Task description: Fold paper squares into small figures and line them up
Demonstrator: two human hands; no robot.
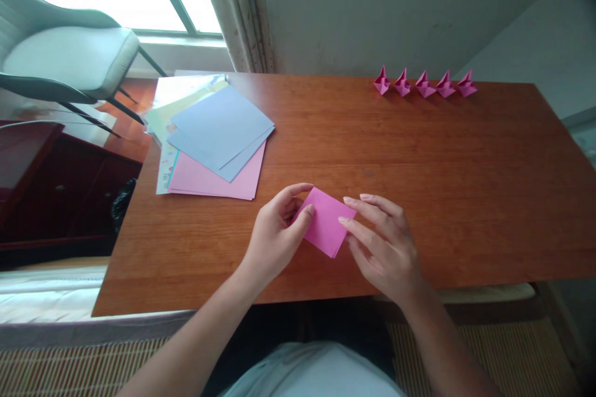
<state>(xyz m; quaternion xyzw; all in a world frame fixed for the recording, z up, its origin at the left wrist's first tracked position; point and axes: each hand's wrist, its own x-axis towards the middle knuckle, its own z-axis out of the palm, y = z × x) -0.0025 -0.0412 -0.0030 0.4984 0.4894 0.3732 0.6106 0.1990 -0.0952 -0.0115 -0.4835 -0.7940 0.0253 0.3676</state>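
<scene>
A small folded pink paper (325, 221) lies on the wooden table (419, 155) near its front edge. My left hand (274, 237) pinches the paper's left edge between thumb and fingers. My right hand (384, 242) rests at the paper's right edge, with its fingertips pressing on it and the fingers held close together.
A stack of blue and pink paper sheets (216, 146) lies at the table's left, partly on a clear plastic sleeve (181, 96). Several folded pink paper figures (424, 84) stand in a row at the far edge. A grey chair (69, 56) stands by the window.
</scene>
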